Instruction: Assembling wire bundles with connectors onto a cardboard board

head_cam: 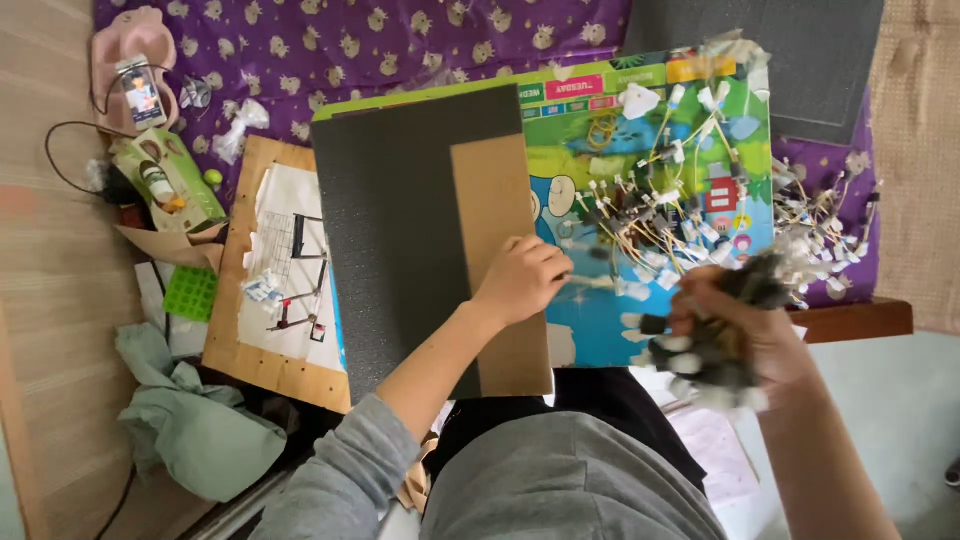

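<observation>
Overhead view from the head camera, read from near to far. Nearest lay the person's lap in grey and black cloth, with a crumpled green cloth (190,420) on the wooden floor (45,300) at near left. The right hand (735,335), at near right and blurred, was clenched on a bundle of small wired parts (715,350) with black and white ends. The left hand (522,280) rested curled on a strip of brown cardboard (500,200); its fingertips pinched a single wired part (600,284) just beside the strip's right edge. The cardboard lay on a dark grey foam sheet (395,220), which overlapped a colourful printed board (600,330). A heap of loose wired parts (700,210) covered the board's far right side. Left of the foam sat a plywood board (240,350) bearing a paper drawing (290,260). Beside it was a small green grid tray (190,292); whether anything lay in it could not be told. Farther left, an open green carton (170,180) held a small bottle (158,185). Farthest lay a purple patterned cloth (400,40).
</observation>
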